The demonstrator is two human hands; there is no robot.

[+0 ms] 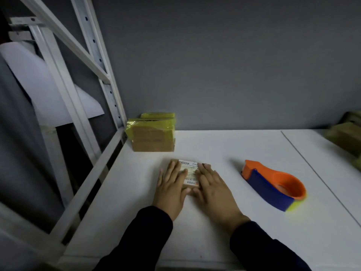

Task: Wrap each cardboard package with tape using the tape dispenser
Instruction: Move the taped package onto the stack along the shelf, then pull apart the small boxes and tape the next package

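Observation:
A small flat cardboard package (190, 172) with a white printed label lies on the white table (224, 145). My left hand (172, 189) rests flat on its left half, fingers straight. My right hand (214, 189) lies flat on its right half, fingers straight too. The tape dispenser (273, 184), orange and blue with yellow tape at its near end, lies on the table to the right of my hands, untouched.
A stack of cardboard packages wrapped in yellow tape (151, 132) stands at the back left by the grey wall. More brown packages (347, 133) sit blurred at the far right. A white metal shelf frame (91, 61) rises along the table's left edge.

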